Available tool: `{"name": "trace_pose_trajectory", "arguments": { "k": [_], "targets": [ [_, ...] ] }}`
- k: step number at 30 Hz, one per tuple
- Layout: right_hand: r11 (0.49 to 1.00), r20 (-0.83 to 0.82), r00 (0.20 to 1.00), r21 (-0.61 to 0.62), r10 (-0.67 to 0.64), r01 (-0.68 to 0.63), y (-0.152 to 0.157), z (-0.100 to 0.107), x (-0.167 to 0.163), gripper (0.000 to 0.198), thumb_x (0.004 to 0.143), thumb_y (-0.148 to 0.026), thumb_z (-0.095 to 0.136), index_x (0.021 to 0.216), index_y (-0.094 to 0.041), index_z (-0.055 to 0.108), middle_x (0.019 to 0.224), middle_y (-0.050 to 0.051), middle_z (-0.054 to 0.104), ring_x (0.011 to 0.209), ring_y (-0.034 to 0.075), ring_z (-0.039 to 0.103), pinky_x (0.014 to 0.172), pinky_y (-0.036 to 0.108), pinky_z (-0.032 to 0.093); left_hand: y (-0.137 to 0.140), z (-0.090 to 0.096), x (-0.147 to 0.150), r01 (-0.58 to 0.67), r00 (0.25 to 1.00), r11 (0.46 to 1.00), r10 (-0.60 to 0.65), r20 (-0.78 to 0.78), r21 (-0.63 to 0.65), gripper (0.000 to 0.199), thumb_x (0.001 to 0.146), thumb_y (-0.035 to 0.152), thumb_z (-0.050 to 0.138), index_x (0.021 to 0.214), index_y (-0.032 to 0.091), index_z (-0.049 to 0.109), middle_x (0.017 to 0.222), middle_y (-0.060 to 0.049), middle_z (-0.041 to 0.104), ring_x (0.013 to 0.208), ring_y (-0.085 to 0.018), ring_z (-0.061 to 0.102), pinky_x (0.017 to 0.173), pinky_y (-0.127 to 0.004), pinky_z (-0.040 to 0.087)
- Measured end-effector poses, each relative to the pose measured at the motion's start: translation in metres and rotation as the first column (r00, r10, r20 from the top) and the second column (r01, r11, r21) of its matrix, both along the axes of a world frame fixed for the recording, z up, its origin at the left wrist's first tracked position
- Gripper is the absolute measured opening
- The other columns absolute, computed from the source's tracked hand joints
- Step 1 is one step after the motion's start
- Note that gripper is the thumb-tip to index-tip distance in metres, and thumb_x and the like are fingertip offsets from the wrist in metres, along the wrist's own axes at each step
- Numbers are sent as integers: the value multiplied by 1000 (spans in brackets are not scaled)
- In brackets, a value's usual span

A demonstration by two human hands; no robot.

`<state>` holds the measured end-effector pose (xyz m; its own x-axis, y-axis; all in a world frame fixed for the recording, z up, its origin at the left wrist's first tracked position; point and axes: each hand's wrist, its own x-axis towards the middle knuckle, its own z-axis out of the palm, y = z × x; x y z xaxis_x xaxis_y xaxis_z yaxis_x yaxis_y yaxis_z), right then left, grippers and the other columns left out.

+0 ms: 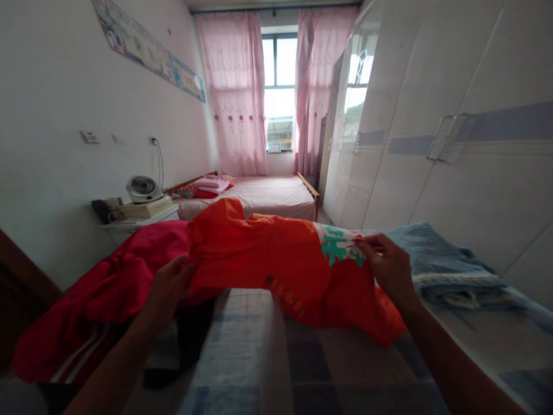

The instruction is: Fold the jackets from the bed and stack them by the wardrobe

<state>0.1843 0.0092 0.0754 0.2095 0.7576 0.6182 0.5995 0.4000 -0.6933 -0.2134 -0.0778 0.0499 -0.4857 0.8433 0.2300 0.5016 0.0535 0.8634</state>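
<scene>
Orange shirt (268, 248), seemingly being spread, above checked cloth (237, 334).
Red garment (133, 271) at left; left hand (170, 285) pinches the shirt's left end; right hand (389, 262) pinches its print (334, 245); blue cloth (449, 259) lies right. The next move likely calls for level grips.

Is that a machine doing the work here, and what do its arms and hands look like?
No machine: they are a person's. The left hand and right hand are ungloved, with five-fingered human form. The left forearm and right forearm show no sleeves, cables or markings; blur hides finer detail.
</scene>
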Motion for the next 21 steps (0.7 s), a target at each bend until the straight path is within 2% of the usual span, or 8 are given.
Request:
{"name": "trace_pose_trajectory", "arguments": {
  "k": [2, 4, 7, 11, 13, 15, 18, 21],
  "targets": [
    [997, 64, 998, -80, 25, -20, -2, -15, -2, 23, 76, -42, 54, 78, -20, 61, 75, 2, 64, 71, 18, 57, 71, 30, 42, -3, -5, -6, -79, 997, 997, 79, -28, 15, 30, 77, 42, 51, 92, 16, 56, 67, 1, 57, 55, -17, 59, 48, -25, 49],
    [990, 21, 999, -137, 38, -35, -7, -30, -8, 24, 79, -42, 50, 82, -20, 59, 75, 2, 63, 70, 17, 56, 69, 30, 41, -6, -7, 1, -128, 950, 985, 156, -269, 119, 40, 77, 40, 51, 106, 13, 55, 95, -11, 62, 85, -26, 63, 71, -37, 53],
    [940, -58, 970, -239, 237, -244, -19, -41, -20, 23, 82, -40, 48, 84, -19, 58, 73, 0, 60, 67, 16, 53, 65, 28, 41, -8, -3, 35, 6, 775, 942, 208, -597, 336, 49, 84, 35, 45, 128, 13, 42, 132, -18, 44, 124, -31, 41, 101, -48, 36],
    [664, -162, 752, -378, 639, -645, -46, -32, -35, 20, 82, -38, 53, 78, -18, 55, 72, -2, 55, 65, 12, 49, 61, 24, 40, 2, 4, 95, 417, 641, 887, -134, -755, 197, 55, 87, 41, 49, 137, 22, 35, 141, -12, 37, 132, -26, 31, 107, -44, 30],
    [497, -238, 626, -432, 742, -753, -60, -24, -42, 20, 82, -37, 54, 77, -18, 54, 72, -2, 53, 63, 11, 46, 57, 22, 39, 13, 2, 122, 590, 538, 806, -357, -764, 39, 66, 79, 46, 60, 137, 23, 37, 141, -13, 39, 130, -28, 34, 105, -42, 33],
    [427, -232, 578, -477, 782, -768, -70, -18, -45, 20, 80, -37, 55, 75, -17, 54, 70, -2, 52, 62, 10, 45, 55, 22, 37, 25, -4, 144, 706, 431, 699, -550, -715, -112, 52, 74, 45, 67, 121, 24, 55, 126, -10, 55, 116, -27, 50, 96, -36, 41],
    [558, -107, 683, -494, 722, -667, -70, -19, -36, 24, 80, -40, 55, 70, -18, 55, 66, -1, 53, 62, 12, 47, 56, 23, 40, 45, -8, 161, 726, 441, 661, -660, -609, -191, 15, 77, 36, 64, 77, 21, 68, 83, -4, 70, 80, -20, 65, 72, -26, 48],
    [781, -52, 866, -409, 497, -472, -49, -36, -7, 27, 77, -46, 53, 77, -20, 60, 69, 0, 59, 66, 15, 54, 61, 25, 44, 67, 9, 149, 604, 639, 795, -526, -562, -58, 18, 78, 22, 57, 62, 16, 65, 66, -5, 68, 67, -19, 64, 61, -25, 46]
  ]
}}
